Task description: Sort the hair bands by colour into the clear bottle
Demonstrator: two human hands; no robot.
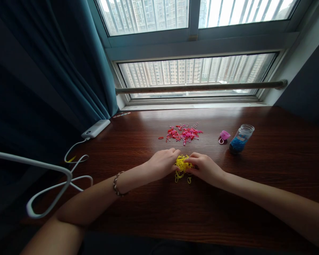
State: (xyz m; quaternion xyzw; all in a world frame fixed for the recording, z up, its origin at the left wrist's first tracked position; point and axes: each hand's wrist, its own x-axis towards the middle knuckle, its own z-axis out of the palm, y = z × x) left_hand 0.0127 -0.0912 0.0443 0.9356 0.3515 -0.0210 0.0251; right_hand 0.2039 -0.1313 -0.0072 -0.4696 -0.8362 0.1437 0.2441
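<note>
A small heap of yellow rubber bands (183, 163), thin tangled loops, lies on the brown wooden table between my hands. From the left, my left hand (163, 163) curls its fingers and thumb round the edge of the heap. On the other side, my right hand (206, 168) has its fingertips in the heap, closed on some of the loops. How many bands each hand grips is hidden. One loose yellow loop sits just below the heap. Beyond my hands is a spread pile of pink and red loops (184, 134), with a red one apart at its left.
A clear glass jar (240, 138) with blue contents stands at the right, beside a small pink object with a loop (224, 136). At the left lie a white box-shaped device (96, 129) and its white cable (50, 163). A blue curtain (95, 71) and a barred window border the table (138, 209).
</note>
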